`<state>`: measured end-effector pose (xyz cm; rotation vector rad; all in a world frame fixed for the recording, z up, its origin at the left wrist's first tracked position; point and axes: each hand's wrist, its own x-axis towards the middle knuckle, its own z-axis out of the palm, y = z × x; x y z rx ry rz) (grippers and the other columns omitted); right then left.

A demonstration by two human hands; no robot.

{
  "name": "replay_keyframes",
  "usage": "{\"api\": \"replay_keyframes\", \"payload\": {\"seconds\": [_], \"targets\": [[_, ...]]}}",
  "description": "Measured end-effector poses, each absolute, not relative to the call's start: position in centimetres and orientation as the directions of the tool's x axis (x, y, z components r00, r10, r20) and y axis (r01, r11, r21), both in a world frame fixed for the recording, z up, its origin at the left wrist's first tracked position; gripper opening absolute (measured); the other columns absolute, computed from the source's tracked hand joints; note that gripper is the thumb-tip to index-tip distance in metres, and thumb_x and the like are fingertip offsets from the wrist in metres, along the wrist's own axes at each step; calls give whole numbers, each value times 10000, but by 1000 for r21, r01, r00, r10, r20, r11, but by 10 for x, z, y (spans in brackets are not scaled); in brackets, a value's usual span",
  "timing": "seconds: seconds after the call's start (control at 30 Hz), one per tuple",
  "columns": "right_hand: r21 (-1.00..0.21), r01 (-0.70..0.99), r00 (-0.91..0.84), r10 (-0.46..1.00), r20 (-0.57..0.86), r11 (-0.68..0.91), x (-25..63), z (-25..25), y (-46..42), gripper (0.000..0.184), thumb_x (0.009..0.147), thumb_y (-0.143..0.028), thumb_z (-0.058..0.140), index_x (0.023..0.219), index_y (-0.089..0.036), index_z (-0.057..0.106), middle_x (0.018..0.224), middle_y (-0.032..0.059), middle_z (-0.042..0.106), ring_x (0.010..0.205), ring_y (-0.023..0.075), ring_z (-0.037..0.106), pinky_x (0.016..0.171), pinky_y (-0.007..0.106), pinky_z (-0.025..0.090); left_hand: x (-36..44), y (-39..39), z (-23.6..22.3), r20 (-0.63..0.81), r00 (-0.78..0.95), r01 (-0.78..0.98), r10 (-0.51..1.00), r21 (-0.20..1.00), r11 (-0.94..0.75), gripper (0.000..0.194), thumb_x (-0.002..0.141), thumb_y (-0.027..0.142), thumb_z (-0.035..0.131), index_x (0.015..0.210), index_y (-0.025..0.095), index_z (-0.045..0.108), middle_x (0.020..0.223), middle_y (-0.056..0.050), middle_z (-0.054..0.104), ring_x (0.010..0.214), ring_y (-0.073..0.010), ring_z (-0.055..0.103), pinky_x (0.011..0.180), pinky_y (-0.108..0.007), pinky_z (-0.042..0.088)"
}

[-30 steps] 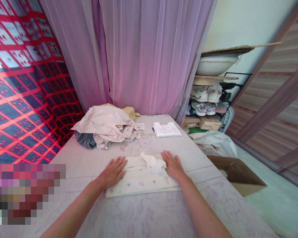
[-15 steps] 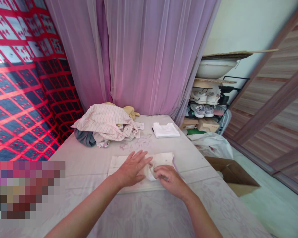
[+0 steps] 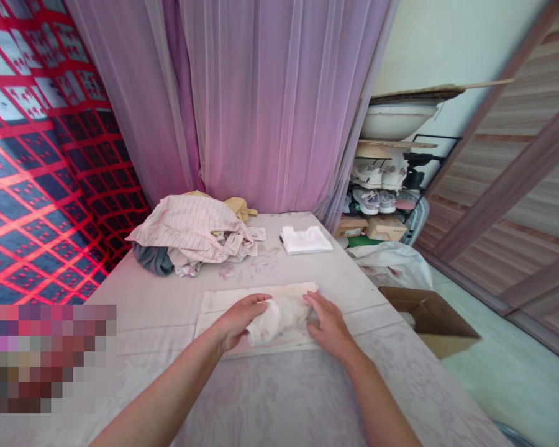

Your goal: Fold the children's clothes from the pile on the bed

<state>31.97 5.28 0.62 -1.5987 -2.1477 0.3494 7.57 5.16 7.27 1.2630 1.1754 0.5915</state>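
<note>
A cream-white garment (image 3: 217,304) lies as a flat folded rectangle in front of me, its exact kind unclear. One portion of it, a white flap (image 3: 277,323), is gathered and lifted over the middle. My left hand (image 3: 240,318) is closed on the left end of this flap, pinching it between thumb and fingers. At the flap's right end, my right hand (image 3: 327,323) rests with bent fingers apart, its fingertips touching the cloth. Beyond the hands sits a neatly folded white garment (image 3: 306,241).
A heap of crumpled clothes (image 3: 190,230) lies at the back left of the patterned cloth-covered surface (image 3: 279,397). Purple curtains (image 3: 261,105) hang behind it. On the right stand a shoe rack (image 3: 377,180), a plastic bag (image 3: 394,264) and an open cardboard box (image 3: 442,338).
My left hand has gone from lying spread on the garment to gripping the flap's left end. The right hand has loosened its curled fingers and moved slightly right. The view has shifted slightly.
</note>
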Motion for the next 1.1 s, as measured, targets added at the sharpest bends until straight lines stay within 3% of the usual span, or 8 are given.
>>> {"api": "replay_keyframes", "payload": {"seconds": [0.1,0.23,0.33,0.5,0.67,0.9,0.97,1.1], "targets": [[-437,840,-274,946,173,323,320,13,60,391,765,-174,482,1130,-238,610,1312,59,553,1300,231,382,1071,472,238,73,53,68,-427,316,255,847,898,358,402,806,418,458,1125,195,560,985,-54,661,802,-176,615,664,-273,460],[-463,791,-343,917,204,399,323,14,68,282,783,-134,453,930,-250,664,1100,33,675,1134,211,541,1006,442,330,51,57,59,-314,236,608,920,786,112,356,723,358,562,1041,212,624,1011,-41,668,931,-213,596,766,-284,438],[-490,736,-366,883,292,467,325,7,68,296,730,-89,447,870,-243,658,1004,25,696,1039,196,593,943,391,400,31,51,61,-278,317,711,907,703,-33,303,687,323,584,962,213,647,930,-16,670,879,-199,593,737,-259,422],[-524,693,-305,860,410,496,327,-8,66,385,661,-76,459,950,-237,657,1060,37,685,1050,207,594,939,387,431,19,24,66,-320,257,725,912,688,37,503,662,327,609,1153,234,555,840,20,646,747,-164,583,665,-243,416],[-500,688,-300,833,464,526,329,-14,65,249,769,-185,509,919,-250,697,1053,44,691,1051,221,596,961,415,429,21,8,50,-188,34,698,982,707,112,468,696,307,557,1155,226,514,985,-11,623,673,-129,570,649,-247,424],[-458,719,-277,820,501,523,329,-17,65,342,762,-153,460,990,-240,699,1066,52,690,1046,227,599,957,431,443,10,12,30,-126,94,600,988,799,45,460,700,190,515,1159,221,545,1008,-17,628,624,-91,543,639,-229,431],[-447,726,-258,810,527,522,326,-17,64,415,721,-117,448,1048,-230,677,1101,57,678,1073,229,585,969,435,435,14,13,31,-95,88,651,992,759,15,426,698,202,536,1121,224,579,943,-9,636,637,-108,549,651,-241,432],[-449,729,-240,808,539,516,321,-17,63,462,679,-72,414,1027,-231,673,1098,51,680,1060,207,595,966,419,444,33,10,47,7,99,680,995,729,-72,155,717,236,542,832,215,644,789,3,614,687,-138,556,641,-242,420]]}}
